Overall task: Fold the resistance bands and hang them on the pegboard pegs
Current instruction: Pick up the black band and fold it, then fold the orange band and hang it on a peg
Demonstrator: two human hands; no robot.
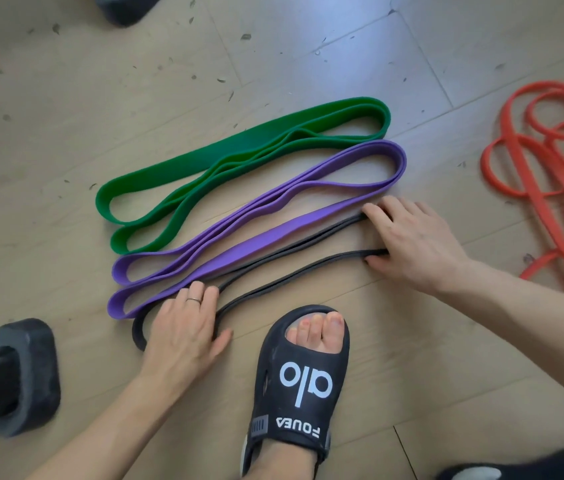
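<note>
Two flat palms, left hand (183, 332) at 7 o'clock and right hand (412, 237) at 3 o'clock, press the thin black rubber resistance band (294, 268), folded long on the wooden floor (66, 98).

Floor (308, 46): pale wood planks, speckled with dark flecks.
Green band (239, 157): folded flat, farthest from the person.
Purple band (256, 223): folded, just beside the green one.
Black band (291, 261): thin, nearest the person, laid in long loops.
Left hand (183, 327): palm down, pressing the black band's near-left end.
Right hand (412, 237): palm down on its other end.
Orange band (543, 174): loose tangle, well apart at right.
Black sandal (301, 382): below the bands.
</note>
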